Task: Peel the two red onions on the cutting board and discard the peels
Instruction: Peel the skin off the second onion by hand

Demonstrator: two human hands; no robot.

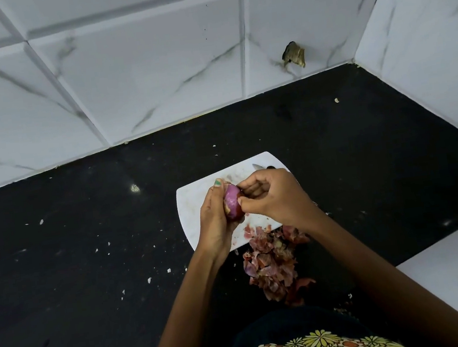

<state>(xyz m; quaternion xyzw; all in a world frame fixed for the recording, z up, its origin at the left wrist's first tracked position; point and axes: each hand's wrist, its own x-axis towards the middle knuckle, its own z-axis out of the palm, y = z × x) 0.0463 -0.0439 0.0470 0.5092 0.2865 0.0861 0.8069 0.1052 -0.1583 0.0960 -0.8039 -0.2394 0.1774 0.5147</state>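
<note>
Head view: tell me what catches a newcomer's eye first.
The purple red onion held above the white cutting board, left hand cupping it while the right hand pinches its skin. Next, the heap of peels on the black counter nearer the person.

The cutting board (190, 206) is laid on the countertop (87, 246), well away from the tiled back wall (125, 71). An onion (232, 203) is held above the board between the left hand (216, 220) and the right hand (274, 193). A knife tip (257, 166) is seen near the board's far edge, behind the right hand. A heap of onion peels (272, 265) is piled at the board's near right corner, spilling onto the countertop.
</note>
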